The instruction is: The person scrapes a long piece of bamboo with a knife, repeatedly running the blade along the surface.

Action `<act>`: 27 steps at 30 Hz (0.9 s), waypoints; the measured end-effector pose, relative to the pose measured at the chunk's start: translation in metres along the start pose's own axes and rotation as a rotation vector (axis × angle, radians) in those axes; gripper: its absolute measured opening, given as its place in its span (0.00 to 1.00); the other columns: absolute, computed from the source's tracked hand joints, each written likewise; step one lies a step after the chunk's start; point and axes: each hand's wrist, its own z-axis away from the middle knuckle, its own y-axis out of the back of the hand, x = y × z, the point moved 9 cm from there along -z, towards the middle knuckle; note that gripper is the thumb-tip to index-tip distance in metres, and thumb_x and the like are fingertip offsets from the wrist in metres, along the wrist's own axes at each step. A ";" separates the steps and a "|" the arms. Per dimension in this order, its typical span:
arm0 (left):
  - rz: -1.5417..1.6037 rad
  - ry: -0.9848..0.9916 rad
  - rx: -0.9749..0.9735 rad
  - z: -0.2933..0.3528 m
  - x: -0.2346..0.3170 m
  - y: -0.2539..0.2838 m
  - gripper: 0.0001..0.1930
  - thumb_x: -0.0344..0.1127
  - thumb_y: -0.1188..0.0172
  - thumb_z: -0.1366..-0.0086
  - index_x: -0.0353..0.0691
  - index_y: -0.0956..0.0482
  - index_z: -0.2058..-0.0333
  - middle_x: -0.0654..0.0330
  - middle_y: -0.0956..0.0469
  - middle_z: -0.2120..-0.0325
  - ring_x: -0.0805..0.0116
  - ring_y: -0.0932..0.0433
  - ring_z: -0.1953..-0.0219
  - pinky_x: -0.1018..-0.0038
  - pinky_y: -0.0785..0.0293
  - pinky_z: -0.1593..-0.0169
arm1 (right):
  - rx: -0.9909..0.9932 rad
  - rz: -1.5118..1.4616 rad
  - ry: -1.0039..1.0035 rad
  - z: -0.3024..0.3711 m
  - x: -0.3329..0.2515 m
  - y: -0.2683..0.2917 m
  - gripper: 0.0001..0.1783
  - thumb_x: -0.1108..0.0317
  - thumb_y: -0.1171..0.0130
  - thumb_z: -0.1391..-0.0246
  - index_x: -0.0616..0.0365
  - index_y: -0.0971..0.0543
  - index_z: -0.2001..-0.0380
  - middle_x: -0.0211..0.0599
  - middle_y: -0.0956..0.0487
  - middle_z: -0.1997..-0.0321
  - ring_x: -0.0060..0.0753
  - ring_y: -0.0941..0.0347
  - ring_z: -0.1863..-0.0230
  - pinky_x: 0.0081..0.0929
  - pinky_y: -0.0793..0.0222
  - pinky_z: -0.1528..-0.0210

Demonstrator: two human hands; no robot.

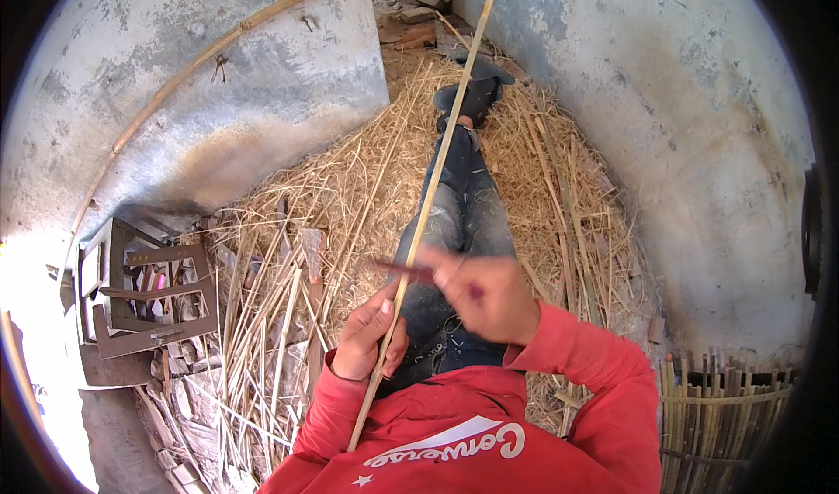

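The left hand (369,337) has its fingers closed around a long, thin, pale bamboo strip (428,210) slanting up over the outstretched leg. The blurred right hand (482,297) grips a dark reddish blade (404,271) against it. Rough grey walls (682,118) hem in the straw-strewn floor (350,197).

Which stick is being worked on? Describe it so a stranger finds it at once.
Start at the straw pile between the grey walls, where a jeans-clad leg stretches out. The long bamboo strip runs along that leg, held in the left hand. Unlike the loose stalks lying flat, it is raised, straight and far longer.
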 end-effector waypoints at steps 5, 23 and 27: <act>-0.107 -0.033 -0.059 -0.006 0.007 -0.016 0.30 0.48 0.59 0.18 0.31 0.42 0.30 0.63 0.33 0.89 0.73 0.37 0.91 0.80 0.38 0.82 | 0.122 -0.338 -0.284 -0.024 0.027 0.035 0.17 0.62 0.34 0.38 0.68 0.16 0.55 0.31 0.16 0.64 0.18 0.24 0.65 0.22 0.28 0.60; 0.252 0.053 -0.271 0.044 -0.029 -0.021 0.31 0.36 0.56 0.19 0.47 0.53 0.23 0.63 0.39 0.88 0.73 0.40 0.91 0.77 0.37 0.82 | 0.487 0.238 -0.094 -0.062 0.034 0.126 0.19 0.54 0.42 0.31 0.61 0.16 0.65 0.39 0.30 0.85 0.31 0.33 0.82 0.31 0.38 0.77; 0.187 0.017 -0.217 0.035 -0.023 -0.020 0.30 0.36 0.56 0.19 0.46 0.51 0.23 0.65 0.41 0.89 0.74 0.42 0.92 0.77 0.39 0.83 | 0.298 0.385 -0.049 -0.044 0.023 0.073 0.20 0.55 0.44 0.30 0.59 0.20 0.71 0.53 0.26 0.81 0.52 0.28 0.82 0.43 0.33 0.77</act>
